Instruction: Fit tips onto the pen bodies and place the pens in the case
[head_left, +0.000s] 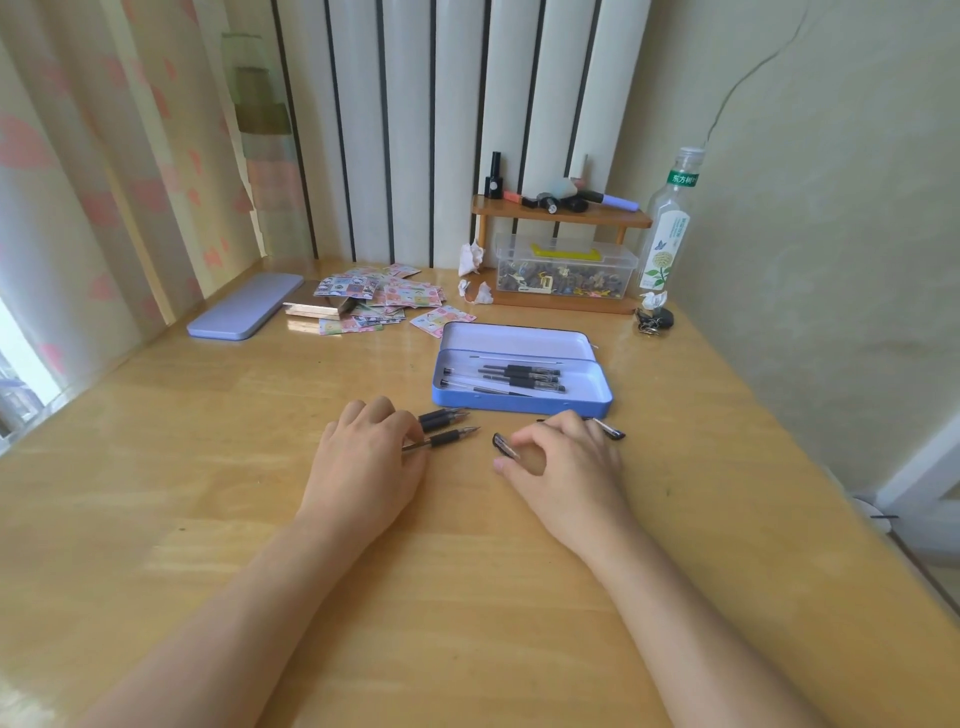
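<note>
Pinching a little black pen cap (505, 445) between thumb and forefinger, the right hand (563, 457) sits just right of centre frame, fingertips closed on the cap at the table (208, 493) surface. Another loose cap (609, 429) pokes out past the knuckles on the right. The left hand (363, 457) is left of centre, fingers curled together onto the barrel of an uncapped gel pen (451, 438), tip pointing right toward the cap. Two more uncapped pens (444, 417) lie just above it, touching each other, partly under the fingers.

The blue tin pencil case (522, 402) sits open just above the hands, centre-right, with several pens (519, 376) already inside, lying lengthwise. Can't tell for sure how many.

Handling-wise, my guess: these are light, stiff plastic sticks, nothing fragile except the metal point, which you don't want to jab sideways into the cap. The clear barrel looks slick, so I'd hold it on the black rubber grip section near the tip, where fingers won't slide. The cap is tiny and smooth, easy to flick away, so a firm pinch across its sides with the open end facing the pen seems best. It should push on straight and click. Round pens on a glossy table will probably roll, so keeping a finger on the spare ones makes sense.
</note>
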